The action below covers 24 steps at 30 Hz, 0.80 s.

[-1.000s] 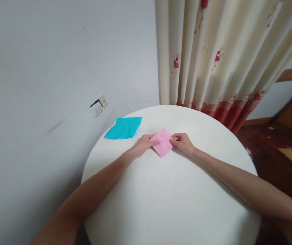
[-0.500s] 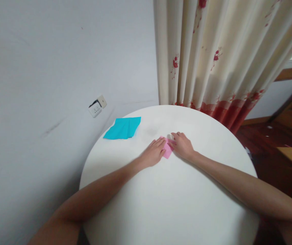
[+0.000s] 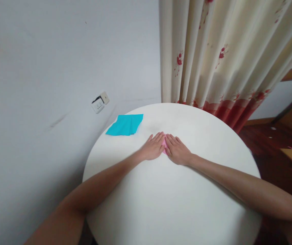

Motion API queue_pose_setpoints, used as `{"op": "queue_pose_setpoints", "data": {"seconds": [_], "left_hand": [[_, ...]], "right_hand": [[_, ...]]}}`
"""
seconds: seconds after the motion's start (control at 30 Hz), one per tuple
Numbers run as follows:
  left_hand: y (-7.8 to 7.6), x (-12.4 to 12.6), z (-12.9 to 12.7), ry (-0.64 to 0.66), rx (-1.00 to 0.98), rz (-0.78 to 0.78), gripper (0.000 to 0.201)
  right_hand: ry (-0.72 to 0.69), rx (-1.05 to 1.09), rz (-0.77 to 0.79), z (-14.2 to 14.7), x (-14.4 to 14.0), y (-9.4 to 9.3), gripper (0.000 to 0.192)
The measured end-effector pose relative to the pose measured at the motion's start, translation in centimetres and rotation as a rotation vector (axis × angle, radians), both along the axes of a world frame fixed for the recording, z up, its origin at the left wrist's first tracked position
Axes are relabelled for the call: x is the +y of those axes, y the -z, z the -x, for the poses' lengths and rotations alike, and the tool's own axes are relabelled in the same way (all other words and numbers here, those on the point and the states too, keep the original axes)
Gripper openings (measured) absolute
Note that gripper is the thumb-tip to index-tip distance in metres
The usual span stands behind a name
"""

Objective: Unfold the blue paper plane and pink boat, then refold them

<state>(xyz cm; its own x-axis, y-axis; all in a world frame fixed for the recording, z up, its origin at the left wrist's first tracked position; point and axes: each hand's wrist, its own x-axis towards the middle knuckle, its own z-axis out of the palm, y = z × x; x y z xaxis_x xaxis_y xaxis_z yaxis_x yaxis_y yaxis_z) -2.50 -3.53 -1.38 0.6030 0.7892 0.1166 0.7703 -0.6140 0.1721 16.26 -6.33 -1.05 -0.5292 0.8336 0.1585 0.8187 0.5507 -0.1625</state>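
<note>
A small piece of pink paper (image 3: 164,144) lies on the white round table, mostly covered by my two hands. My left hand (image 3: 154,147) rests flat on its left side, fingers stretched out and pointing away from me. From the right, my right hand (image 3: 177,149) presses flat on the paper too, fingers extended. The fingertips of both hands nearly meet over it, and only a narrow strip of pink shows between them. How the paper is folded underneath is hidden.
A creased blue sheet of paper (image 3: 125,125) lies at the table's far left edge. The round white tabletop (image 3: 171,197) stands against a wall with a socket (image 3: 98,105). A cream and red curtain (image 3: 212,61) hangs behind it.
My right hand has come down flat onto the pink paper, its fingers now straight beside the left hand's. Less of the paper shows. The view has shifted slightly.
</note>
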Motion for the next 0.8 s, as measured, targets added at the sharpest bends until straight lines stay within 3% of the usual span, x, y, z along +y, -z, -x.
{"op": "queue_pose_setpoints", "data": {"seconds": [0.1, 0.27, 0.37, 0.47, 0.53, 0.8], "left_hand": [[-0.2, 1.4, 1.2, -0.039, -0.032, 0.055, 0.057], [-0.8, 3.2, 2.8, -0.265, -0.164, -0.001, 0.053], [-1.3, 2.6, 2.3, -0.117, -0.235, -0.094, 0.052], [-1.4, 1.1, 1.1, 0.150, -0.158, -0.027, 0.052], [-1.3, 0.3, 0.4, 0.224, -0.085, 0.021, 0.055], [-1.4, -0.4, 0.6, 0.255, 0.031, 0.058, 0.057]], "right_hand": [[-0.001, -0.018, 0.000, -0.1, -0.1, 0.0, 0.063], [-0.026, -0.024, 0.011, -0.5, 0.2, 0.3, 0.064], [-0.108, -0.019, 0.021, -1.1, 0.7, 0.2, 0.065], [-0.199, -0.007, 0.033, -1.7, 1.3, 0.2, 0.068], [-0.191, 0.002, 0.037, -2.0, 1.6, 0.3, 0.072], [0.169, 0.016, 0.060, -4.0, 3.9, 0.9, 0.063]]}}
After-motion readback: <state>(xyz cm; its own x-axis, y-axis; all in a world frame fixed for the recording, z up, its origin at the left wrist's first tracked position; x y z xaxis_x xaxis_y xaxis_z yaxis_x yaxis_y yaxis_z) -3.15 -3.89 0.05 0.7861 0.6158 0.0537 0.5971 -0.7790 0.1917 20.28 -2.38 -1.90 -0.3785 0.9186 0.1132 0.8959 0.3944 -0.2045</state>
